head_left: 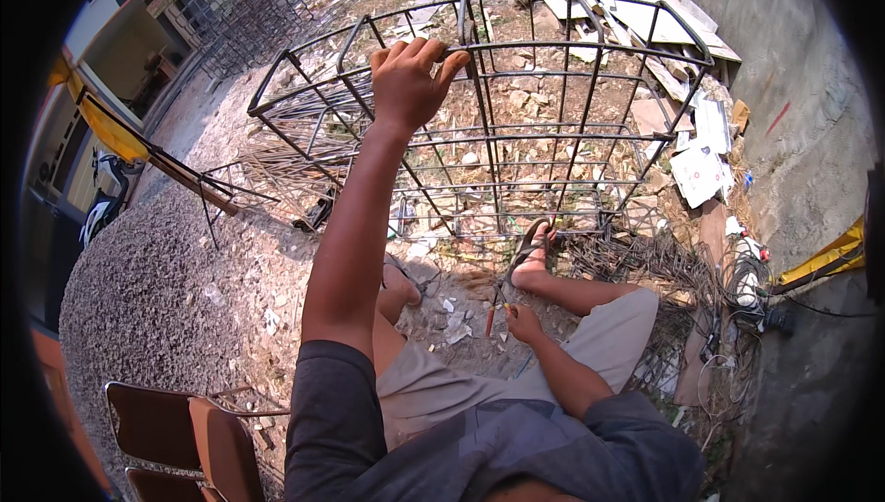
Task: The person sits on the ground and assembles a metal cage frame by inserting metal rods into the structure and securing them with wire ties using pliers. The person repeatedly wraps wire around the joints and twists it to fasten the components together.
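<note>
The cage [488, 124] is metal, the wall [802, 106] rough and matt.

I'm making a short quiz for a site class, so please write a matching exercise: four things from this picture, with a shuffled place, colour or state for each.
Column one:
1. Left hand
2. Pliers
3. Chair
4. Gravel

Column two:
A. Brown, lower left
B. Grey, heaped
C. In the right hand
D. Gripping the metal cage along its top

Pairs: 1-D, 2-C, 3-A, 4-B
</note>
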The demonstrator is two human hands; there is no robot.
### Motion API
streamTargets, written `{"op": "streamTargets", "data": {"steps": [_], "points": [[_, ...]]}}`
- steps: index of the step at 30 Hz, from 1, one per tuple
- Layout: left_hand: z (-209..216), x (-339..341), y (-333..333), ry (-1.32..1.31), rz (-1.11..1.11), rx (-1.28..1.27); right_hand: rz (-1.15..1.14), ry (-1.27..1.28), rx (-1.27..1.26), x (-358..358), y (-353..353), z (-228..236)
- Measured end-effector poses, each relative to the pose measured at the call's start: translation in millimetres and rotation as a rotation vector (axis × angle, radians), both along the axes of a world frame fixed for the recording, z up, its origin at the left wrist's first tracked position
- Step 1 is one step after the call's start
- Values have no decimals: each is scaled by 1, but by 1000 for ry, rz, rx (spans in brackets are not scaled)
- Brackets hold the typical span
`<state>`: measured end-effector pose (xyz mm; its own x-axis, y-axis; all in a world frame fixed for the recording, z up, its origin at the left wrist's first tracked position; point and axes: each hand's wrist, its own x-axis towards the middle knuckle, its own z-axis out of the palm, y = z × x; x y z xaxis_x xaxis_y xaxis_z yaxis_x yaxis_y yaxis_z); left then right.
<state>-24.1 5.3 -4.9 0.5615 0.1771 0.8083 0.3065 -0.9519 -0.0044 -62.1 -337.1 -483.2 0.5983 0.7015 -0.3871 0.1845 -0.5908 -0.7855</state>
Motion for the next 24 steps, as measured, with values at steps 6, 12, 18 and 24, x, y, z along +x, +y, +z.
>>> {"op": "streamTargets", "data": {"steps": [6,12,18,24], "points": [[6,4,4,61,32,-40,11,-226,-205,-7,-6,-9],[-2,-4,6,29,-40,51,-229,-220,314,20,6,61],[18,-13,3,219,-37,-8,-290,-413,697,79,65,319],[24,-8,9,178,-343,-141,-246,-1211,982,137,123,482]]}}
